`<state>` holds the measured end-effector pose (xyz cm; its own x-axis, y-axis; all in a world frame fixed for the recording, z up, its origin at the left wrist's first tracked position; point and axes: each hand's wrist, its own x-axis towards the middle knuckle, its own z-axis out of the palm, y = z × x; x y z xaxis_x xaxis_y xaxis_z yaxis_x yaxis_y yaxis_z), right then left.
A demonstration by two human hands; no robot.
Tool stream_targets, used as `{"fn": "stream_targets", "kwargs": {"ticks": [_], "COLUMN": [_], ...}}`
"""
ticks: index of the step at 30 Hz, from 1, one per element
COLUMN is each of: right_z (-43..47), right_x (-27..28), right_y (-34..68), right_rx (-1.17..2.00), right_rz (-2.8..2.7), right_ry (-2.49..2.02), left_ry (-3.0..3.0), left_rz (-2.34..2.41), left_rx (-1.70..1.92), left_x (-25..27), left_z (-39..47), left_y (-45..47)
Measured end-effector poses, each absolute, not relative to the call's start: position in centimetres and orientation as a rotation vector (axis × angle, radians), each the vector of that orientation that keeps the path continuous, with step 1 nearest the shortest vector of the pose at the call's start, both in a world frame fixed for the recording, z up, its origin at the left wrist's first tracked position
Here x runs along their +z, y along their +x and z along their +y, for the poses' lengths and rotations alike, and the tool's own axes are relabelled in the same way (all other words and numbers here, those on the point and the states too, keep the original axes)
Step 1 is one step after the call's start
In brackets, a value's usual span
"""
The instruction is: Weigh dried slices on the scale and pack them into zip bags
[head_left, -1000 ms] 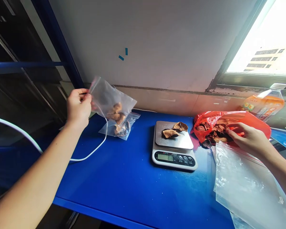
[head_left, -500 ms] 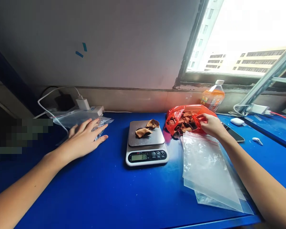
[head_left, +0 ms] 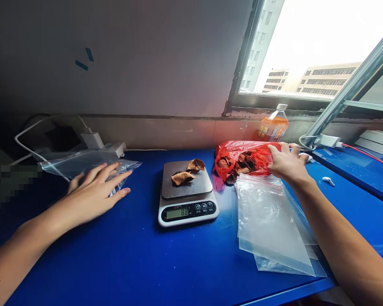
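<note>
A plain grey wall (head_left: 147,59) rises behind a glossy blue worktop (head_left: 140,263). At upper right, a bright metal-framed window (head_left: 309,51) looks out on pale buildings.

On the right of the worktop, a loose stack of flat, clear plastic zip bags (head_left: 271,221) lies fanned toward the front edge. Just behind it, a crumpled, translucent red plastic bag (head_left: 239,148) lies with its mouth facing forward, showing curled, reddish-brown dried slices (head_left: 247,163) inside. To its left, near the middle, sits a white digital scale with a square steel plate (head_left: 196,186); its display appears to read 8.8.

Further left, clear plastic bags with dried pieces inside (head_left: 73,161) lie partly under the person's left hand (head_left: 95,185). That grip is wide, palm down with the fingers spread over the plastic. The right hand (head_left: 289,163) touches the right side of the red bag, fingers bent downward; whether its grip pinches the plastic cannot be told.

Against the wall behind the red bag stands an orange-labelled clear bottle with a white cap (head_left: 274,125). A white plug adapter (head_left: 92,139) stands at back left. Two curled brown dried pieces (head_left: 182,177) rest on the scale's plate. Two short strips of blue tape (head_left: 81,65) mark the wall, and a small white earbud (head_left: 328,181) lies at far right.
</note>
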<state>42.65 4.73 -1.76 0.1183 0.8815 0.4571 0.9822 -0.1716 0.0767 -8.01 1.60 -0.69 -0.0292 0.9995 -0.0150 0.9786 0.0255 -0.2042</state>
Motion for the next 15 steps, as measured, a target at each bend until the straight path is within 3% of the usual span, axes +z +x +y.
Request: {"fn": "stream_targets", "kwargs": {"ticks": [5,10,15], "right_z": [4.6,5.5,6.8], "right_x": [-1.2,-0.4,-0.8], "right_y": [43.4,41.2,40.0], "right_rx": [-0.594,-0.543,-0.291], "right_rz": [-1.819,-2.004,-2.138], "right_ry": [-2.193,-1.826,-1.803], "left_ry": [-2.084,-2.095,-2.118], "left_rz": [-2.172,-2.155,-2.188], "left_rx": [0.254,0.21,0.075], "left_x": [-0.4,-0.6,-0.7], "left_z": [1.3,1.5,1.8], "left_y": [-7.8,-7.8,-7.6]}}
